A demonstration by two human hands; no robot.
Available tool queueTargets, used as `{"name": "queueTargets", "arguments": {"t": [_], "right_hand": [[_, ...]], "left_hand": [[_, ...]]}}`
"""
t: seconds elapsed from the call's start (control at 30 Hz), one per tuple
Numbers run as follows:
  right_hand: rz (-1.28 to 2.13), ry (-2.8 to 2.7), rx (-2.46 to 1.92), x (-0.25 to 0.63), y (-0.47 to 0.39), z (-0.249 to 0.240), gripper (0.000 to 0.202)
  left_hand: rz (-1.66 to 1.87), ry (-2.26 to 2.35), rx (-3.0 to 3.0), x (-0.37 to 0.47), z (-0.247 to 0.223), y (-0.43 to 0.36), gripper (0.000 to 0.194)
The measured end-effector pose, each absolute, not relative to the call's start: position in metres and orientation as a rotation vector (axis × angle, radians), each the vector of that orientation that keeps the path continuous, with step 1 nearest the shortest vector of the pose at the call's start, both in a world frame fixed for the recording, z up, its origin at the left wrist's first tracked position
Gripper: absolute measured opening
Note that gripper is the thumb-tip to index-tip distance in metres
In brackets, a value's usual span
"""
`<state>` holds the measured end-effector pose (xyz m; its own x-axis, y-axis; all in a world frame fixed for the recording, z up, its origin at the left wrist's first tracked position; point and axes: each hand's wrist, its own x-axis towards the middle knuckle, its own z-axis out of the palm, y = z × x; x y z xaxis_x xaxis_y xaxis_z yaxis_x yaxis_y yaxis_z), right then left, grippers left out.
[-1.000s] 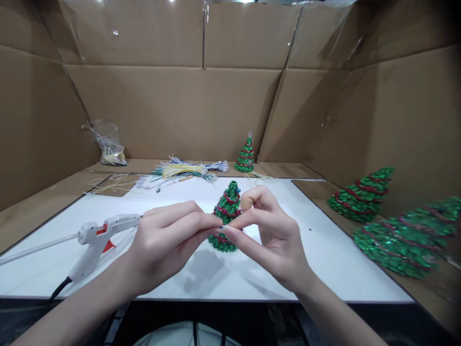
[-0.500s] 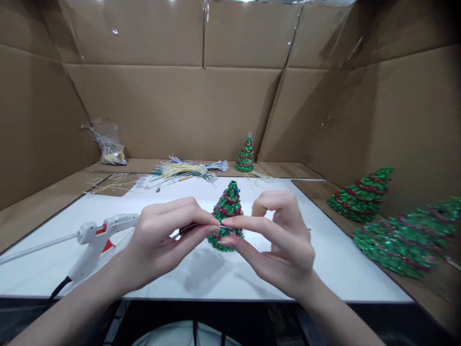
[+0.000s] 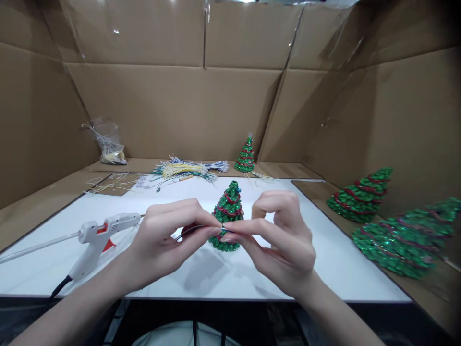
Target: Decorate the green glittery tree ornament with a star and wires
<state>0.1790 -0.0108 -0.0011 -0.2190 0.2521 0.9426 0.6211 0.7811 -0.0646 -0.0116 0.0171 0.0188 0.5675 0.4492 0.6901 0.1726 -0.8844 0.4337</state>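
Both hands meet fingertip to fingertip in front of a small green Christmas tree with red garland, which stands on the white board. My left hand pinches a thin dark wire between thumb and index finger; part of it runs back under the palm. Thumb and index finger of my right hand are closed on the same wire's other end, where a short blue bit shows. The other right fingers are curled up. The tips nearly touch, so most of the wire between them is hidden.
At left a white glue gun rests with its glue stick sticking out. Bundled wires lie at the back, beside another tree. Two trees lean at right. A plastic bag stands back left. Cardboard walls surround the board.
My right thumb and index finger have closed together on the wire's end. Both hands otherwise stay in nearly the same place.
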Motion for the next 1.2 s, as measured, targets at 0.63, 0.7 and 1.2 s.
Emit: {"name": "queueTargets", "arguments": {"t": [0.63, 0.7, 1.2], "right_hand": [[-0.118, -1.723, -0.633, 0.175, 0.009, -0.013, 0.014], [-0.093, -1.718, -0.633, 0.176, 0.012, -0.014, 0.014], [0.004, -1.639, -0.818, 0.203, 0.048, -0.015, 0.047]], "left_hand": [[1.434, 0.438, 2.537, -0.005, 0.008, 0.027, 0.011], [1.432, 0.447, 2.527, -0.005, 0.008, 0.029, 0.01], [1.52, 0.533, 2.49, 0.006, 0.02, 0.052, 0.007]]}}
